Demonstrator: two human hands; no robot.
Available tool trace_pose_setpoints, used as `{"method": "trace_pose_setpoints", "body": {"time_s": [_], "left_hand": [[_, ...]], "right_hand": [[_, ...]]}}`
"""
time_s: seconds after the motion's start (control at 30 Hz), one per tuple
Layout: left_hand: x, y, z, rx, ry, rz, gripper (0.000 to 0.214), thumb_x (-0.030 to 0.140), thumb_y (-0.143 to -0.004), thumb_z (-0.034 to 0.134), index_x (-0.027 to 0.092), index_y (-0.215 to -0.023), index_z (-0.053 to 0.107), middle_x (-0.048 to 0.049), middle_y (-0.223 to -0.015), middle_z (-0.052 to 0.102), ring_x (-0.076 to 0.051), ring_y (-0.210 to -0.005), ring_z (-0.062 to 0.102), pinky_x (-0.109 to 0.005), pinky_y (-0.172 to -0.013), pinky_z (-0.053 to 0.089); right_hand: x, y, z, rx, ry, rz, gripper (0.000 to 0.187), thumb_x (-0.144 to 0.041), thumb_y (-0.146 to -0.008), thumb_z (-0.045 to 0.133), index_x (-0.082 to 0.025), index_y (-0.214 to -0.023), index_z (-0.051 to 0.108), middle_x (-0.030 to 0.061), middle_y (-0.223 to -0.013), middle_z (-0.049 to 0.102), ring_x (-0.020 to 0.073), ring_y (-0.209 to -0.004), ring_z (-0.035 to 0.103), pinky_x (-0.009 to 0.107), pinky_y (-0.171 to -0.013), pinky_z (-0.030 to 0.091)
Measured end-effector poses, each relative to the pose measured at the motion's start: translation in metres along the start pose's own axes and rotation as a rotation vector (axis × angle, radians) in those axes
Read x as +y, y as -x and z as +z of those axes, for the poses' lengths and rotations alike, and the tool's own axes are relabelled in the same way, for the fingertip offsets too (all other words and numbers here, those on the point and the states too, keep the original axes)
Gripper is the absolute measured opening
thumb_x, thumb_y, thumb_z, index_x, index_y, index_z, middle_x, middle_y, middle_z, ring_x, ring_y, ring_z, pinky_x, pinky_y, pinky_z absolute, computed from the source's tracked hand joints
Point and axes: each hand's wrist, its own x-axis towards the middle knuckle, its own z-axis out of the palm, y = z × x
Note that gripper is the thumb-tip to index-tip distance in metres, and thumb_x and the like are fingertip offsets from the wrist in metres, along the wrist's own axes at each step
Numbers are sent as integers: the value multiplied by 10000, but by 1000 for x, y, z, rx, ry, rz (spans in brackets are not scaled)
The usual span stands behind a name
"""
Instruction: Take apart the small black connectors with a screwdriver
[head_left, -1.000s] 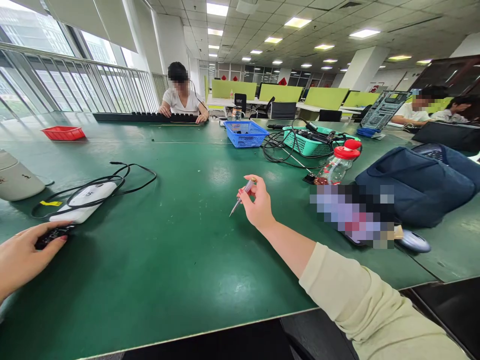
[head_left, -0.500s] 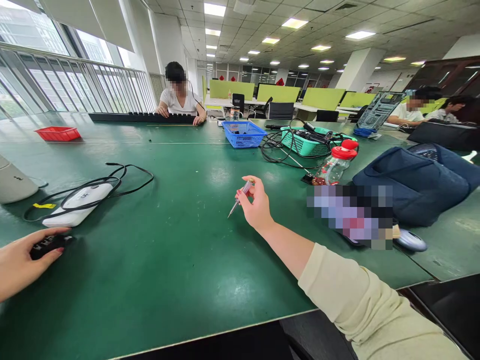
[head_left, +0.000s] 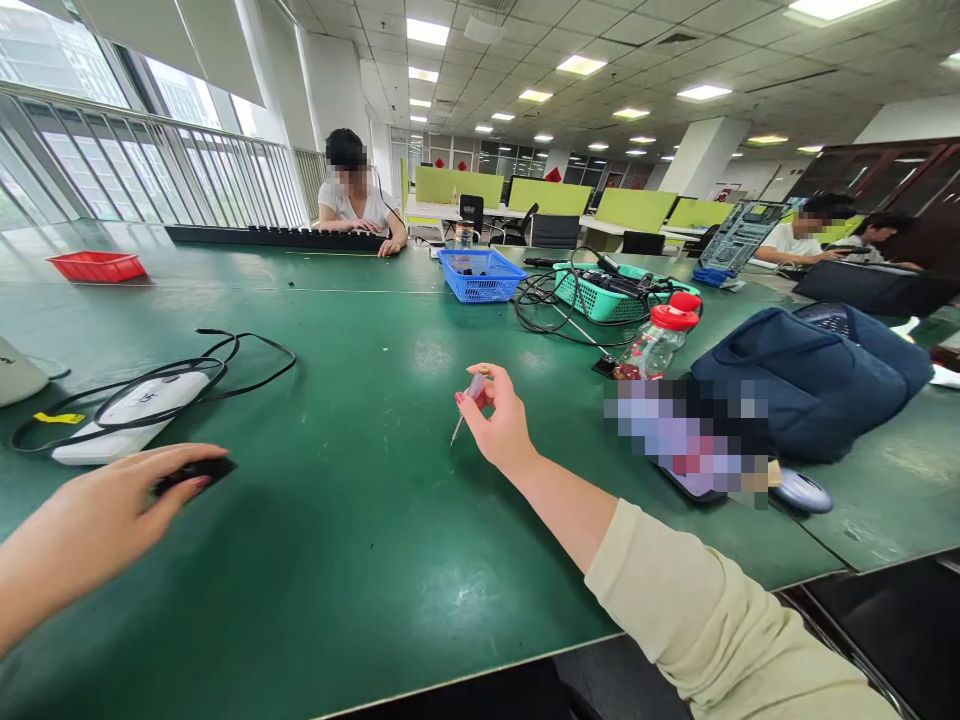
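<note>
My right hand (head_left: 501, 425) is closed on a small screwdriver (head_left: 466, 402) with a clear handle, its tip pointing down-left just above the green table (head_left: 360, 520). My left hand (head_left: 112, 505) lies at the left with its fingers pinched on a small black flat object (head_left: 196, 472) that rests on the table. Just beyond that hand lies a white oblong device (head_left: 127, 420) with a black cable (head_left: 225, 365) looped over it.
A blue basket (head_left: 480, 273), a teal basket (head_left: 607, 290) with cables, a red-capped bottle (head_left: 660, 340) and a dark blue bag (head_left: 810, 380) stand to the right. A red tray (head_left: 96, 265) sits far left. One person sits across at a long black keyboard (head_left: 277, 237); others sit far right.
My left hand has slid the small black object to the right, toward the table's middle. My right hand with the screwdriver has shifted slightly left and down.
</note>
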Motion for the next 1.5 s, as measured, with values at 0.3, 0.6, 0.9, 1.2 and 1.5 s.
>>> {"method": "trace_pose_setpoints", "body": {"time_s": [0.3,0.6,0.9,1.2,1.5], "left_hand": [[190,-35,19,-249,324,548,444,190,-899,354,288,-1278,564,-4,-1259,656,-198,-1105,625,-349,-1003,496],[197,-44,55,-94,463,510,427,293,-898,532,252,-1322,508,-59,-1373,559,-238,-1249,538,-420,-1094,461],[193,-52,57,-165,500,434,305,336,-847,628,249,-1139,650,-46,-1091,698,-258,-1095,595,-460,-1010,492],[193,-52,56,-170,510,451,296,350,-861,597,253,-1137,643,-42,-1089,695,-256,-1083,588,-456,-997,481],[193,-51,55,-181,512,450,301,361,-862,591,252,-1139,640,-39,-1091,693,-256,-1092,578,-456,-1002,471]], "right_hand": [[-5,0,-4,-64,-14,-1,216,-328,-832,591,-234,-979,463,-56,-669,519,99,-548,490,250,-552,440],[5,-6,-6,145,-229,41,223,-217,-828,553,-247,-951,369,-52,-758,565,79,-557,510,227,-523,434],[0,2,-3,96,-266,10,366,-228,-869,554,-265,-1160,335,-61,-745,563,80,-536,503,217,-479,415],[-2,8,-3,87,-190,-104,355,-271,-903,558,-271,-1195,355,-36,-779,563,93,-577,520,227,-490,423],[-5,7,-2,38,-189,-59,378,-334,-897,596,-285,-1192,364,-44,-783,556,80,-534,478,237,-484,413]]}}
